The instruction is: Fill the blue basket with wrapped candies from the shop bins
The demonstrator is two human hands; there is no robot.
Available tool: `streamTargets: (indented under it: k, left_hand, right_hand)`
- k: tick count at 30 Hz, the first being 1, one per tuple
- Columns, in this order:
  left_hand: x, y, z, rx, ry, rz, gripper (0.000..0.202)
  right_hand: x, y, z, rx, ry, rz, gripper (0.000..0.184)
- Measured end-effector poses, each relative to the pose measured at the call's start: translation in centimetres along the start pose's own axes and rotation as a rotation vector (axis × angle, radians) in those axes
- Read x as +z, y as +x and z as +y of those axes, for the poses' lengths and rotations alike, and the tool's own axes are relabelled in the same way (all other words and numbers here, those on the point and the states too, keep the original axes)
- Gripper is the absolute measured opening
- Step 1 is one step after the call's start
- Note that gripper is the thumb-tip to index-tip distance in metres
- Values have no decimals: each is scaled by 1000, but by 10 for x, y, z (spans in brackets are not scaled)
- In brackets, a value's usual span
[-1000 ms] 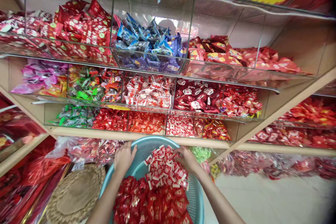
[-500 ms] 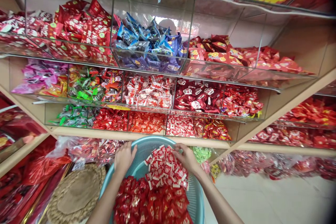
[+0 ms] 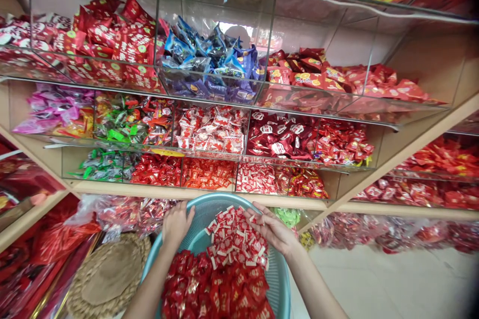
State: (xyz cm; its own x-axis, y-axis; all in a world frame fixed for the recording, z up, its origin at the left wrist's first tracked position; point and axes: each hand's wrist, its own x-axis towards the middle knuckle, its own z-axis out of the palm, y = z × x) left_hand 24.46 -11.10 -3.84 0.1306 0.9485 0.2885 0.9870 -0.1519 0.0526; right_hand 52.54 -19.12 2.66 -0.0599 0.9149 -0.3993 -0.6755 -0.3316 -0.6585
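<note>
Shop aisle, wooden shelving (image 3: 194, 188) straight ahead of the hands, stacked with clear acrylic bins (image 3: 211, 5) of wrapped sweets in red, blue, pink and green. Pale tile floor (image 3: 377, 279) right of the right hand; woven straw mat (image 3: 107, 279) left of the left hand. Teal plastic basket (image 3: 280, 279) under both hands holds red-and-white wrapped sweets (image 3: 235, 241) piled on red wrapped sweets (image 3: 213, 289).

Left hand (image 3: 177, 224): fingers loosely spread, palm down at the basket's far rim, nothing visibly held. Right hand (image 3: 271, 232): open, fingers slightly curled, palm turned inward, beside the red-and-white pile; cannot tell if touching or holding any. Both forearms reach in from below, angled toward each other.
</note>
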Motion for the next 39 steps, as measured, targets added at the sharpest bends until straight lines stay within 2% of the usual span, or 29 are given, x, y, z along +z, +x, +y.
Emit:
streamTargets:
  k: [5,15,19,22,28,31,35,39]
  left_hand:
    - [-1,0,0,7,4,1,47]
    - [-6,0,1,-3,-4,-9,47]
    - [-5,0,1,-3,-10,-9,46]
    - [-6,-1,1,-3,-27,-9,46]
    - [-5,0,1,0,-28,-7,46]
    - [-3,0,0,3,-12,-10,47]
    - [-2,0,0,5,-3,-5,48]
    - [-3,0,0,2,-17,2,47]
  right_hand:
    - [1,2,3,-42,-64,-36,48]
    - [8,21,10,-134,-61,117,30]
    - [10,27,14,-39,-79,56,34]
    - [12,32,19,-39,-133,9,42]
    - [21,38,29,-81,-294,-14,29]
    - [21,44,33,-189,-566,-34,29]
    - [21,51,35,-466,-1237,9,31]
    - [29,59,40,-572,-1692,13,39]
